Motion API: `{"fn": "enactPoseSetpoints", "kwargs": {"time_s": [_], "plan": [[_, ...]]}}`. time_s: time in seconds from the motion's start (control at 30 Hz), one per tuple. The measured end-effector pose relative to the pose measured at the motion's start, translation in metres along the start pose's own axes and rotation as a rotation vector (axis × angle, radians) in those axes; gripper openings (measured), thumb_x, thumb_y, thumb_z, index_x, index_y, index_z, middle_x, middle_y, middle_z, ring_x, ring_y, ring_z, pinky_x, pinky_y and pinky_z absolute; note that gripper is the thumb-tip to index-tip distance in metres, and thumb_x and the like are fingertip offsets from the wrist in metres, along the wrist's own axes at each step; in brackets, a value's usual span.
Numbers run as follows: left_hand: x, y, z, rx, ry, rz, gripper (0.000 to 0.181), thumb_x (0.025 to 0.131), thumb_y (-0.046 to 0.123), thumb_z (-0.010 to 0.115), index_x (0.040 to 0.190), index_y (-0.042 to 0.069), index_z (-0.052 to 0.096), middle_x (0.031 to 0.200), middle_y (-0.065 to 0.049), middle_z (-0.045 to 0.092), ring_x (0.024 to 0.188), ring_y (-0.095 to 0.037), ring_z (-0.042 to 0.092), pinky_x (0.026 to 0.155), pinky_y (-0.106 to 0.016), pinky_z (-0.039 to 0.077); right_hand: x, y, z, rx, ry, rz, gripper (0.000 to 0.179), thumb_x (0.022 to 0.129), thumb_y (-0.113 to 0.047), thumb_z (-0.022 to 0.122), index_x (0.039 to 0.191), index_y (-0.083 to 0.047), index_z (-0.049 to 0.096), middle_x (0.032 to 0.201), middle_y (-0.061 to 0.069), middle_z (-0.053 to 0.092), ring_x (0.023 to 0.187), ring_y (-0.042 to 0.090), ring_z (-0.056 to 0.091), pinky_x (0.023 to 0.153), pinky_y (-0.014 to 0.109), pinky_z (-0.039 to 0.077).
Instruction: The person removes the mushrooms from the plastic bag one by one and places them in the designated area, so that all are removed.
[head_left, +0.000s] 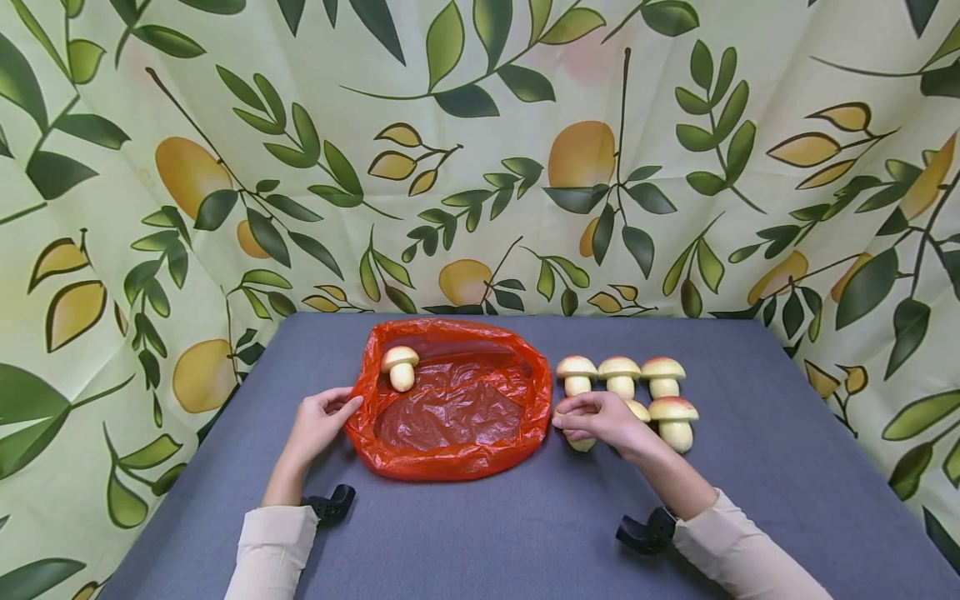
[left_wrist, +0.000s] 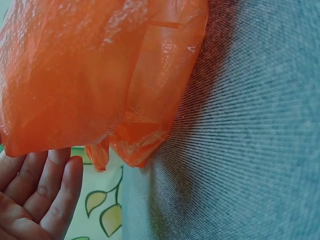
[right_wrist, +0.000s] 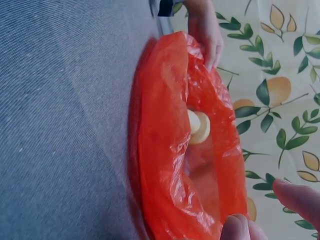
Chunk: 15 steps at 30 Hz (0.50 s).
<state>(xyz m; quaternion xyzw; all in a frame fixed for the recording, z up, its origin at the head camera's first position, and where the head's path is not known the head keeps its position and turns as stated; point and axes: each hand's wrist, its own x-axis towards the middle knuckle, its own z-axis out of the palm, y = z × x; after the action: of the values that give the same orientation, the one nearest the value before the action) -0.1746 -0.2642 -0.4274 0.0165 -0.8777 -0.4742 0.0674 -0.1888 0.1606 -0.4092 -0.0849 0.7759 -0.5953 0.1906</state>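
Note:
A red plastic bag (head_left: 457, 462) with its mouth opened wide lies on the table. One toy mushroom (head_left: 401, 371) with a pale stem is inside it, near the left rim. My left hand (head_left: 322, 425) pinches the bag's left edge; in the left wrist view its fingers (left_wrist: 60, 190) lie against the outside of the red plastic. To the right of the bag my right hand (head_left: 603, 421) hovers over the near-left mushroom (head_left: 581, 444) of a group, partly covering it. In the right wrist view its thumb (right_wrist: 236, 227) and index finger (right_wrist: 300, 200) stand apart, nothing between them.
Several more mushrooms with reddish-yellow caps stand in two rows, among them a back-row mushroom (head_left: 663, 377) and a front-right mushroom (head_left: 677, 425). Under everything is a grey-blue cloth-covered table (head_left: 480, 533). A leaf-and-fruit patterned curtain (head_left: 480, 167) encloses its back and sides.

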Motion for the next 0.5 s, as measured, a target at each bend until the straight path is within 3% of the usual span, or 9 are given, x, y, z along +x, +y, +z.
{"fn": "enactPoseSetpoints", "kwargs": {"time_s": [0.5], "plan": [[0.001, -0.001, 0.001, 0.009, 0.015, 0.016, 0.032, 0.092, 0.013, 0.063, 0.114, -0.01, 0.065, 0.1, -0.028, 0.07, 0.071, 0.011, 0.055, 0.068, -0.011, 0.048, 0.009, -0.009, 0.018, 0.04, -0.053, -0.043, 0.045, 0.086, -0.014, 0.071, 0.112, 0.02, 0.056, 0.086, 0.003, 0.074, 0.072, 0.007, 0.069, 0.073, 0.032, 0.06]]}}
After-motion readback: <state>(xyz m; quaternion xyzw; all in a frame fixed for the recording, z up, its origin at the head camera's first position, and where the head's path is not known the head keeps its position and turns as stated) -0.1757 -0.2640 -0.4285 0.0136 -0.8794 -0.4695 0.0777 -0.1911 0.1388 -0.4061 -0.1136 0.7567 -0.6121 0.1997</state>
